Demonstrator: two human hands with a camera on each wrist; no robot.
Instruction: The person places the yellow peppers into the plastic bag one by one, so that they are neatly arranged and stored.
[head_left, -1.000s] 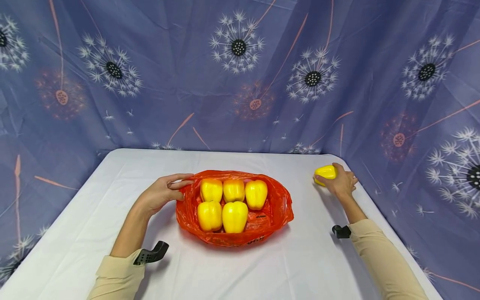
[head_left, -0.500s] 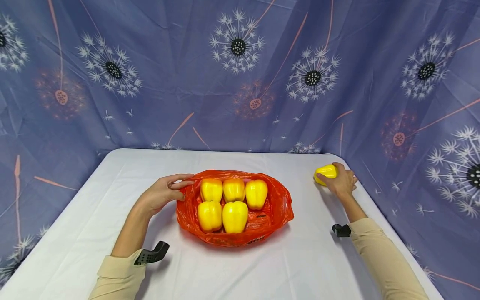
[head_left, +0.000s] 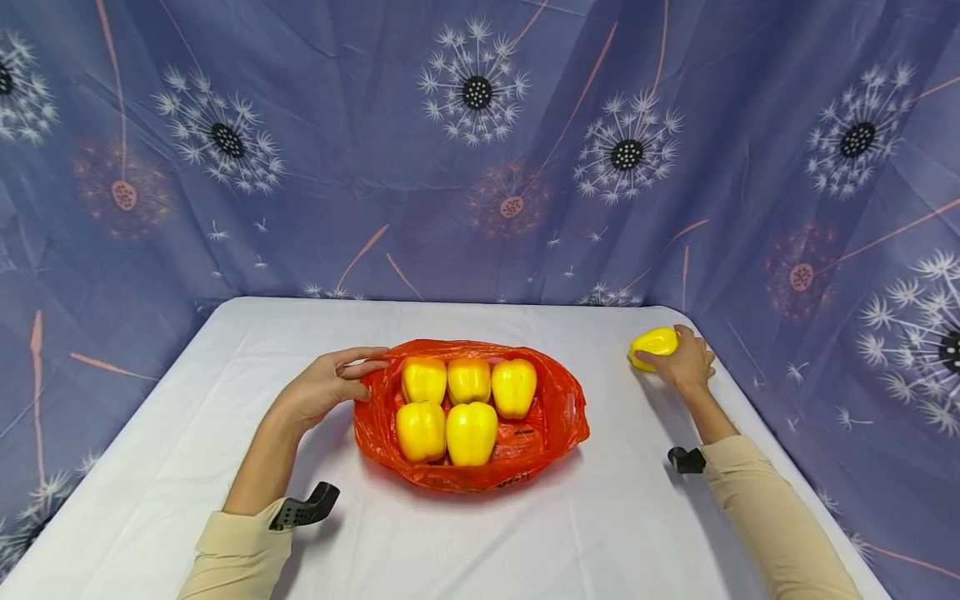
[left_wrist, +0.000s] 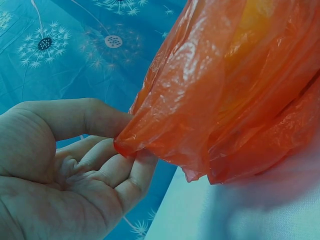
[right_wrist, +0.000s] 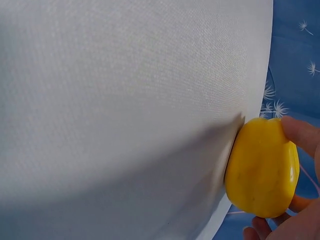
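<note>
A red plastic bag (head_left: 551,429) lies spread wide on the table with several yellow bell peppers (head_left: 470,433) in two rows inside. At its left side my left hand (head_left: 321,387) holds the rim. The left wrist view shows the thumb and fingers (left_wrist: 132,175) of that hand pinching a corner of the thin red film. Far off to the right, near the table's back right corner, my right hand (head_left: 684,362) grips a single yellow bell pepper (right_wrist: 262,167) between thumb and fingers. That pepper lies on its side, low over the white cloth. Part of it is hidden behind the hand.
A white cloth (head_left: 480,546) covers the table. Blue curtains (head_left: 360,150) with dandelion prints hang behind it and along both sides, with the right one close to my right hand. Black wrist mounts (head_left: 306,507) stick out from both sleeves.
The pepper in my right hand has tilted slightly, and that hand has shifted a touch. My left hand and the bag stay where they were.
</note>
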